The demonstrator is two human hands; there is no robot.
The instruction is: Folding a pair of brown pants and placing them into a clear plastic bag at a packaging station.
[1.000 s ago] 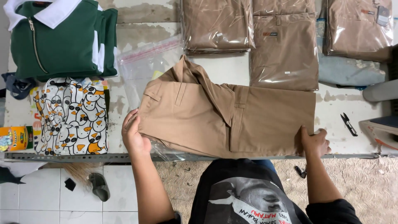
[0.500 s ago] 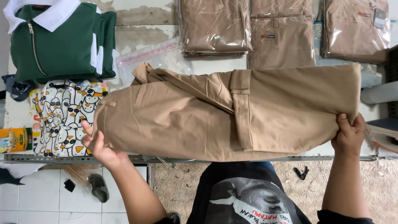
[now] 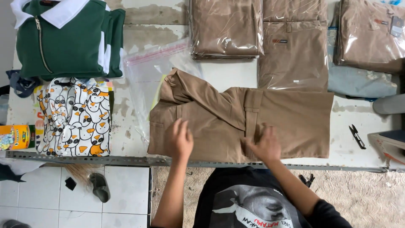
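Both hands, left hand and right hand, flat atop folded tan trousers.

Single head-worn camera, looking almost straight down from above the person's chest, fairly close over the table: near edge runs across the lower third, floor tiles below it, far stacks cut off at the top; no second view for overlap.

left hand flat on tan trousers | right hand flat, likely pressing | worktable
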